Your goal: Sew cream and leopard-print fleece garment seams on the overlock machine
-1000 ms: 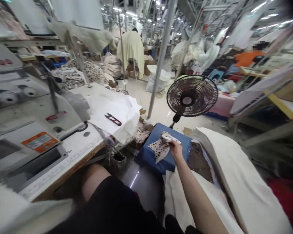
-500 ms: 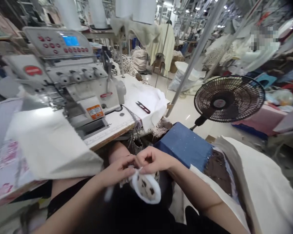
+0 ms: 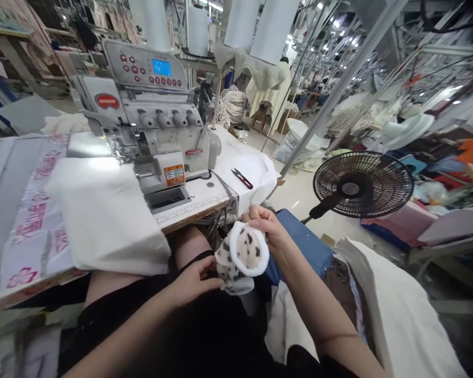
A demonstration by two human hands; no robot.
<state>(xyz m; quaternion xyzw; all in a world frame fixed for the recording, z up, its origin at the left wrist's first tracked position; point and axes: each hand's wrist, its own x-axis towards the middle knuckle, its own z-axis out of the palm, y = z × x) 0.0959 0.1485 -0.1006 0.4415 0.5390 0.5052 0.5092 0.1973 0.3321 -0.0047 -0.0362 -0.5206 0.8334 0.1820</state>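
A small spotted plush fabric piece (image 3: 226,268), tube-like with a thick white rim around its opening, is held up over my lap. Its cream inside with dark spots faces me, and a second white edge shows at the bottom. My right hand (image 3: 262,223) pinches the rim at the top. At the lower left side, my left hand (image 3: 199,278) grips the piece between thumb and fingers; some of those fingertips are hidden behind it. Beyond my hands stands a sewing machine (image 3: 161,136) with a lit blue display.
Thread snips (image 3: 242,179) lie on white cloth at the machine's right. Cream fabric (image 3: 110,215) drapes over the table's front left edge. A black fan (image 3: 362,184) stands at right, behind a blue box (image 3: 303,236). More cream fabric (image 3: 398,294) hangs at far right.
My hands have moved apart from their close pinch. The spotted piece has been raised and turned, so its side and second white edge now show. The view has shifted left.
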